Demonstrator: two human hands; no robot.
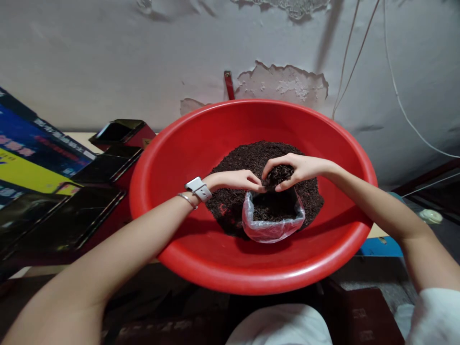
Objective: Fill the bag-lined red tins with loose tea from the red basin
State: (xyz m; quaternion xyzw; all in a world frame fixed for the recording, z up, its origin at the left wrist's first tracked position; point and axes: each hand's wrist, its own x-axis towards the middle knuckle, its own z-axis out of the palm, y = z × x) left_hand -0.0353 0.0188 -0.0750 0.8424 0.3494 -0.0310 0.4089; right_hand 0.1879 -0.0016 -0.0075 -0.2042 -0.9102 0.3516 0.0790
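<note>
Right hand (294, 170): palm down, wrist bent inward, fingers curled shut around a clump of dried leaves (278, 175). Directly beneath it we see a clear plastic bag (271, 225), mouth open and partly filled, seated in the leaf pile (237, 160) inside the red basin (201, 139).

Left hand (239, 180): just beside the right, at the bag's far rim, fingertips pressed together, seemingly pinching the film.

We judge the leaves light, crumbly and quick to spill. The bag looks thin, floppy and slippery, best held at its rim. Both forearms reach over the near basin edge.
</note>
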